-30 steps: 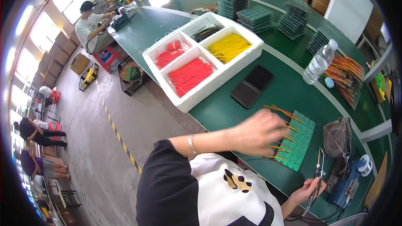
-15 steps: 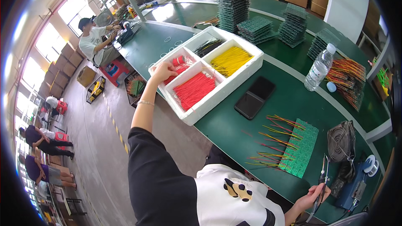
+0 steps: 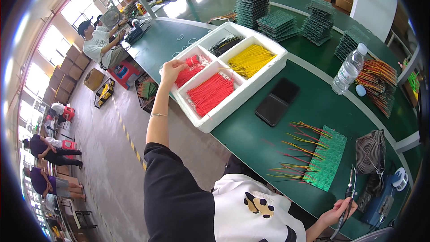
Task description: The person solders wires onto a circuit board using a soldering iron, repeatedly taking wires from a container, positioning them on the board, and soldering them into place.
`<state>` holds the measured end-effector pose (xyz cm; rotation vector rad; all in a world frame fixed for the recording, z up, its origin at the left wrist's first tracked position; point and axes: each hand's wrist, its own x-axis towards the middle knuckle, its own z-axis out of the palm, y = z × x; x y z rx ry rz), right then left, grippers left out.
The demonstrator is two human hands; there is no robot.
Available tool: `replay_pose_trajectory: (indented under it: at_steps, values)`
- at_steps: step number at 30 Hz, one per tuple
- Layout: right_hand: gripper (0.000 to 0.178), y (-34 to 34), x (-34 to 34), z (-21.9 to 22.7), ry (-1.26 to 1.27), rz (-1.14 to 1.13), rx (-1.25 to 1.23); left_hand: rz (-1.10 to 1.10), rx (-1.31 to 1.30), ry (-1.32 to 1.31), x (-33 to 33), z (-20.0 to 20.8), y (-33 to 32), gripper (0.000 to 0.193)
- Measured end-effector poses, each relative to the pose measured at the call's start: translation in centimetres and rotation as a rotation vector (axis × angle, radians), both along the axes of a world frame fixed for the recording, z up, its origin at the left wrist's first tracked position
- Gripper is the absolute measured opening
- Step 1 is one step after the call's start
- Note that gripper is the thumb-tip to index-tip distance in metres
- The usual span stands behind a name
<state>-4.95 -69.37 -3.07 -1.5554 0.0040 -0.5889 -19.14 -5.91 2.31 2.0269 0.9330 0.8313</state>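
My left hand (image 3: 174, 70) is at the left rim of a white foam box (image 3: 188, 113), fingers pinched beside a compartment of short red wires (image 3: 190, 72). Whatever lies between the fingertips is too small to make out. Other compartments hold longer red wires (image 3: 210, 93), yellow wires (image 3: 251, 60) and black wires (image 3: 226, 45). At the lower right my right hand (image 3: 338, 211) grips a soldering iron (image 3: 349, 191), tip upward. Near it lies a green circuit board panel (image 3: 328, 159) with red and yellow wires sticking out from its left side.
A black phone (image 3: 277, 101), a water bottle (image 3: 349, 69) and wired boards (image 3: 378, 80) lie beyond the panel. A blue soldering station (image 3: 380, 204) and a coiled iron holder (image 3: 370, 152) stand right. Stacked boards (image 3: 251, 4) are at the back. A co-worker (image 3: 101, 40) sits far left.
My left hand has risen slightly from the short red wires toward the box's left rim. The right hand keeps the soldering iron; the whole view has shifted a little.
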Motion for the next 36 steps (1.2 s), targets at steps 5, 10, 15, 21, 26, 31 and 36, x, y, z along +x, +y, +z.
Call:
replay_pose_trajectory:
  at_steps: [5, 10, 15, 21, 26, 31, 36]
  values:
    - [0.02, 0.5, 0.1, 0.4, 0.001, -0.016, -0.012, -0.044, -0.07, -0.141, -0.2, -0.1, 0.6, 0.013]
    - [0.021, 0.4, 0.0, 0.4, 0.004, -0.008, -0.018, -0.005, -0.141, -0.232, -0.8, -0.5, 1.4, 0.016]
    - [0.018, -0.6, -0.1, 0.3, -0.018, 0.02, 0.007, 0.004, -0.132, -0.281, -1.5, -0.4, 0.2, 0.012]
    - [0.015, 0.4, -0.2, 0.5, -0.062, 0.022, 0.009, -0.249, 0.14, -0.187, 2.7, 1.8, -13.3, 0.007]
    - [0.012, 0.7, 0.2, 0.1, -0.052, 0.081, 0.083, -0.436, 0.42, 0.161, 4.2, -0.5, -28.6, 0.004]
    - [0.014, 0.4, 0.0, 0.6, -0.026, 0.091, 0.062, -0.458, 0.623, 0.069, 5.2, -3.5, -30.2, 0.009]
    - [0.015, -0.1, -0.1, 0.4, -0.029, 0.076, 0.082, -0.499, 0.653, 0.137, 5.0, -3.1, -29.4, 0.012]
